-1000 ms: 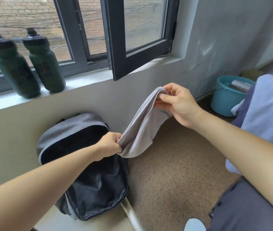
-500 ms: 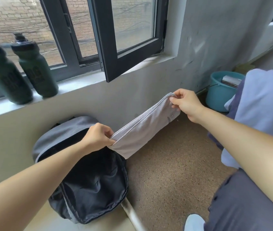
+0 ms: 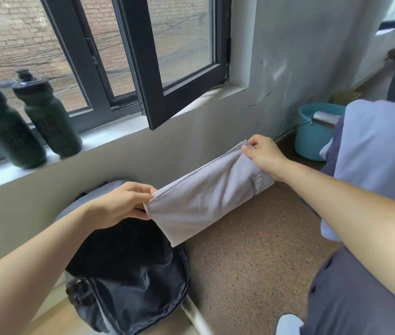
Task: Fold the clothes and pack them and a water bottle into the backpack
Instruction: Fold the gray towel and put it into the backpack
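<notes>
Now left hand [image 3: 116, 204] and right hand [image 3: 263, 154] each pinch an end of the folded grey cloth [image 3: 206, 197], above the open black backpack [image 3: 131, 274]

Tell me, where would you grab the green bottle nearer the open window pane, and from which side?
Probably round the middle of its body, coming from the room side. The green bottle stands upright on the windowsill with glass behind and the second bottle close on its left, so only front and right are free. A wrapping grip suits its round body.
</notes>
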`<state>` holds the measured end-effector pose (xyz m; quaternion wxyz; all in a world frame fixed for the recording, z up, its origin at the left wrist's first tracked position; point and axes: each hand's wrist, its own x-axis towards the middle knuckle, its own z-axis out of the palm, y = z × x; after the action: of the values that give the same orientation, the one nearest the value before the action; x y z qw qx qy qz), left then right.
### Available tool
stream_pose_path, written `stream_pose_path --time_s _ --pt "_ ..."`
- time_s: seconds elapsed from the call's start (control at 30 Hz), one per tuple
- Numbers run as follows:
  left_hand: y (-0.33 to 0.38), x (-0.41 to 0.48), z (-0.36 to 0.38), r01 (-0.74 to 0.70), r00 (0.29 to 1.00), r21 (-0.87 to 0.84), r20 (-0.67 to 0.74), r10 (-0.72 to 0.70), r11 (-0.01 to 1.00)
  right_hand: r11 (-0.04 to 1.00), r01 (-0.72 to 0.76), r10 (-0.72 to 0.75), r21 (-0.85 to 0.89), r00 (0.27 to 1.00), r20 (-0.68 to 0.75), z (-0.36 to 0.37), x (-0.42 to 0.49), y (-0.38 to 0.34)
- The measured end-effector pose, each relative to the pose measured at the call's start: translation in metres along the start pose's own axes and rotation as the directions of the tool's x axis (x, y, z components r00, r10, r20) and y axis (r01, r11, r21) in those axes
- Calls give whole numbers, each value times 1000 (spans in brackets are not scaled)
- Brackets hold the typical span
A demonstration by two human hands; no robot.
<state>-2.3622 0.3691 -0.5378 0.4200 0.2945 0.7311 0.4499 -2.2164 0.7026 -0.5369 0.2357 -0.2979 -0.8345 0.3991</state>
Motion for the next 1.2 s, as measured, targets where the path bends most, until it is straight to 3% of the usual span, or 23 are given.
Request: stream_pose_path --time_s 0.13,0.27,0.53,0.67,0.87,1.0,1.1,1.2 --pt "6 -3 3 125 986 -185 -84 -142 975 999 4 -4 -35 1000 4 6 -3 1" --pt "19 -4 14 122 974 -412 -128 -189 903 999 -36 35 39 999 24 13 -5 -5" --pt "36 -6 37 33 965 -448 -219 -145 893 961 -31 -28 276 978 206 28 -45 -53" --pt "42 -5 50 -23 966 -469 -239 -102 883 940 30 -139 340 943 301 43 -75 -76" --pt "43 -7 60 -115 965 -527 -259 -30 842 947 233 -309 220 845 437 54 -100 -89" --pt "46 -11 61 -91 980 -529 -198 -18 844 923 375 -374 87 820 432 57 -104 -86" --pt "46 -13 55 -104 976 -518 -219 -15 849 909 400 -410 119 800 438 57 -97 -84" --pt "41 -14 35 -194 940 -543 -340 -3 817 924 320 -381 209 813 439 48 -85 -82"
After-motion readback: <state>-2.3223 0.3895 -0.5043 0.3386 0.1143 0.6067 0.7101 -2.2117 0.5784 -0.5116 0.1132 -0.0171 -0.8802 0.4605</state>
